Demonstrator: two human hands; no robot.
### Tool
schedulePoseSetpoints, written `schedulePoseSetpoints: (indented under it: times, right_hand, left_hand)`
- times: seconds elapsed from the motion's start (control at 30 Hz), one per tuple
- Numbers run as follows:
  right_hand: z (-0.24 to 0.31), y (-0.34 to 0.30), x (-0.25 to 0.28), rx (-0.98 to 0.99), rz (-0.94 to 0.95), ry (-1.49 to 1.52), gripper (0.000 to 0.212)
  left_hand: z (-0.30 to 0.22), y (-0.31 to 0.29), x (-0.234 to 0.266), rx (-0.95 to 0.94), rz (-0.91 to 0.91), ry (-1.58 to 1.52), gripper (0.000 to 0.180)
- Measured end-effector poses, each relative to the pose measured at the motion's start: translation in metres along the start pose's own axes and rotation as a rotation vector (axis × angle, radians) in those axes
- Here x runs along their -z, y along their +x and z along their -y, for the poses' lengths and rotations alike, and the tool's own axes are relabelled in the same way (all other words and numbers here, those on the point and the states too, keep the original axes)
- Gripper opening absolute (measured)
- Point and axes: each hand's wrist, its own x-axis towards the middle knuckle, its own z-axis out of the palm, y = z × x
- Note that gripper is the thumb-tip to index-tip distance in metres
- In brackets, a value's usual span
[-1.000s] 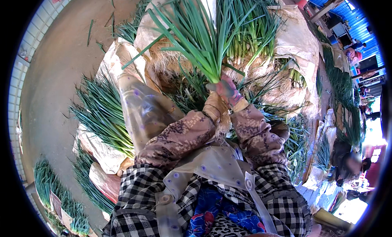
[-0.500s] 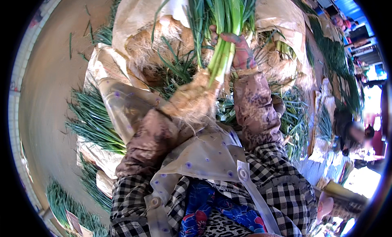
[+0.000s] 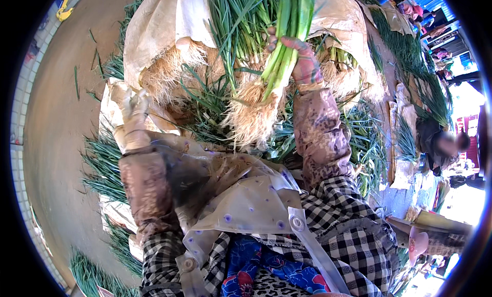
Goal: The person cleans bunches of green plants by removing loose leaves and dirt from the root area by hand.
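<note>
My right hand, in a stained glove, is closed around the stalks of a bunch of green onions. The bunch hangs with its leaves up and its pale, bushy roots down over my lap. Off to the left, my left hand is raised in a pale glove, somewhat blurred. Its fingers point away from me and look apart, with nothing visible in them. Below it, a clear plastic apron with purple dots covers my front.
Cloth-wrapped onion bundles with roots showing stand ahead, and another wrapped bundle is at the right. Loose green leaves lie between them. More onions are at the left. A person in dark clothes is at the far right.
My left hand, hidden behind the onion roots and apron before, has swung out to the left. The bunch in my right hand now hangs more upright.
</note>
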Motion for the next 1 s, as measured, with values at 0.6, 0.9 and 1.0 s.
schedulePoseSetpoints:
  times: [0.6, 0.9, 1.0]
  right_hand:
    - [-0.028, 0.009, 0.035, -0.218, -0.076, 0.128, 0.044]
    - [-0.024, -0.001, 0.019, -0.148, 0.015, 0.282, 0.046]
    - [-0.029, -0.008, 0.015, -0.201, 0.108, 0.291, 0.046]
  left_hand:
    - [-0.012, -0.138, -0.046, -0.326, 0.593, 0.04, 0.014]
    - [-0.009, -0.063, -0.054, -0.921, 0.653, 0.901, 0.049]
    - [-0.018, -0.066, -0.104, -0.743, 0.766, 0.099, 0.057]
